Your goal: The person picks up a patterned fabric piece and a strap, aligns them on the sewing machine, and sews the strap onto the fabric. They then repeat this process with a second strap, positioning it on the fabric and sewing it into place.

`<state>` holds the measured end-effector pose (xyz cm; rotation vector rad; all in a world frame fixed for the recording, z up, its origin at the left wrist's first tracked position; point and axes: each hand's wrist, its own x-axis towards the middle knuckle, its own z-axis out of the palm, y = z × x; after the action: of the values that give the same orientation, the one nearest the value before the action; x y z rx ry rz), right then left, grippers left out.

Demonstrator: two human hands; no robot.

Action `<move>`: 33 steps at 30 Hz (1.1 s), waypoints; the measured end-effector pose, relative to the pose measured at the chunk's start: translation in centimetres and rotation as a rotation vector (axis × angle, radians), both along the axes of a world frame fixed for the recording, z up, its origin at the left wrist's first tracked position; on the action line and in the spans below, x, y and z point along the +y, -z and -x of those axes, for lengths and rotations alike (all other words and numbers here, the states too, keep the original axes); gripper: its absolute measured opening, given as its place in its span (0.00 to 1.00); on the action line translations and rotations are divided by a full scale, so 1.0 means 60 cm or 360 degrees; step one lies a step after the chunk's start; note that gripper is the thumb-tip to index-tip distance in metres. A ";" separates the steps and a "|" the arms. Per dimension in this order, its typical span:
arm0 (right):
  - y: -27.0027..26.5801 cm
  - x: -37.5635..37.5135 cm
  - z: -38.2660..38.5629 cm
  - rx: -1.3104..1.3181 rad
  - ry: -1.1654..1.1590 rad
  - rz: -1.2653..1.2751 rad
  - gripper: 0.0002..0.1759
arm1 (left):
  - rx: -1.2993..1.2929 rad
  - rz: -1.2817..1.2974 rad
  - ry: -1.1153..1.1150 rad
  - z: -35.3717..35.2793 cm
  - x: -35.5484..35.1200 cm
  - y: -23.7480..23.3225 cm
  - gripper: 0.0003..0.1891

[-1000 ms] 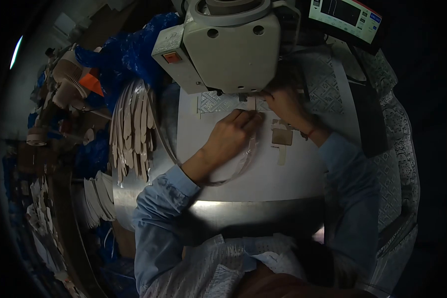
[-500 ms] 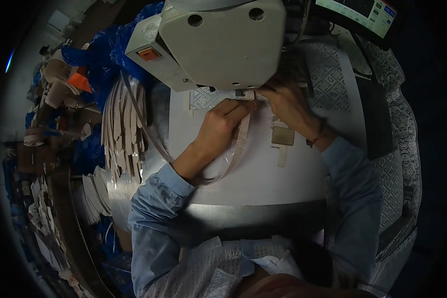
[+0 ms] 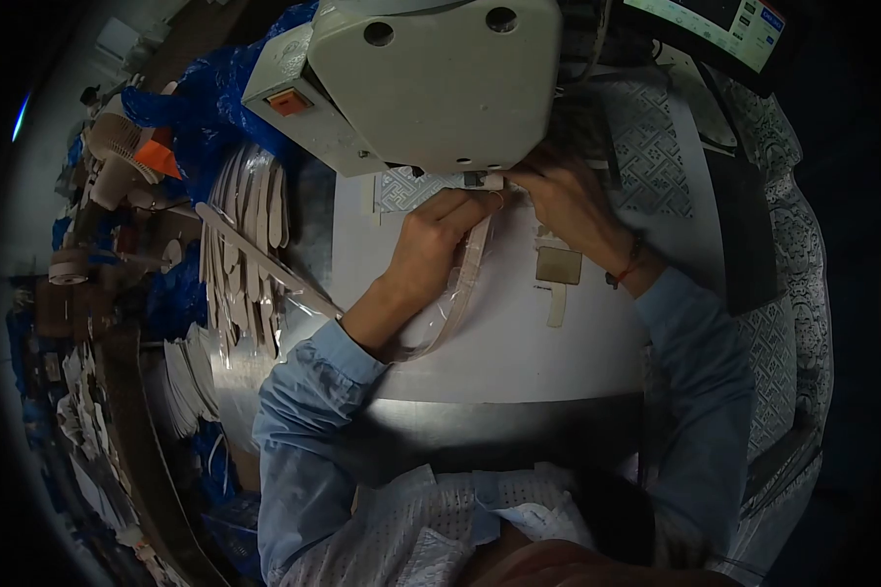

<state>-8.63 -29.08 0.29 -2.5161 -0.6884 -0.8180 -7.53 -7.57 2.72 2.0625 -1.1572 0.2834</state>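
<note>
My left hand point(image 3: 423, 247) is closed on a long beige strap point(image 3: 472, 262), close under the head of a pale sewing-type machine point(image 3: 431, 88). From there the strap loops down, with clear plastic film along it, passes by my left wrist, and its loose end point(image 3: 227, 231) points out to the left. My right hand point(image 3: 566, 203) has its fingers bent together at the strap's end, beside a small metal part of the machine; its fingertips are partly in shadow. On the white work surface point(image 3: 499, 362) below the right hand lies a small tan rectangular template with a tab point(image 3: 558, 266).
To the left hangs a thick bundle of beige straps point(image 3: 250, 254) by a blue plastic bag point(image 3: 215, 93). An orange switch point(image 3: 289, 102) sits on the machine's side. Patterned grey fabric point(image 3: 646, 147) lies at right, below a screen point(image 3: 724, 29). A small fan point(image 3: 113, 147) stands far left.
The strap's loose end has swung down and left, from pointing upward over the bundle to pointing outward. Both hands stay almost in place at the machine.
</note>
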 end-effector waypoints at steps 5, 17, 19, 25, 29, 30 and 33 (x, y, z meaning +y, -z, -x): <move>0.007 -0.003 -0.004 0.0041 -0.0062 -0.0045 0.20 | -0.0088 -0.0093 0.0014 -0.002 0.001 0.008 0.18; -0.008 -0.001 -0.001 -0.0061 0.0013 0.0158 0.20 | -0.0583 -0.0314 0.0036 -0.028 -0.016 0.027 0.13; 0.003 -0.003 -0.007 -0.0051 -0.0003 0.0113 0.21 | -0.0591 -0.0231 0.0016 -0.027 -0.018 0.026 0.12; 0.006 -0.004 -0.012 -0.0006 -0.0089 0.0124 0.21 | -0.0597 -0.0299 -0.0024 -0.022 -0.019 0.023 0.11; 0.004 -0.020 -0.036 -0.0213 -0.0015 0.0335 0.21 | -0.0537 -0.0465 -0.0039 0.000 -0.017 0.021 0.14; 0.000 -0.022 -0.042 -0.0223 -0.0009 0.0332 0.21 | -0.0603 -0.0414 -0.0049 0.005 -0.018 0.021 0.16; 0.004 -0.017 -0.047 -0.0259 0.0075 0.0406 0.21 | -0.0626 -0.0405 -0.0096 0.024 -0.016 0.017 0.18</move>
<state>-5.79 -30.08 0.07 -2.7219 -0.8369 -1.0179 -8.98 -8.56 1.69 2.3341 -1.4248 0.6205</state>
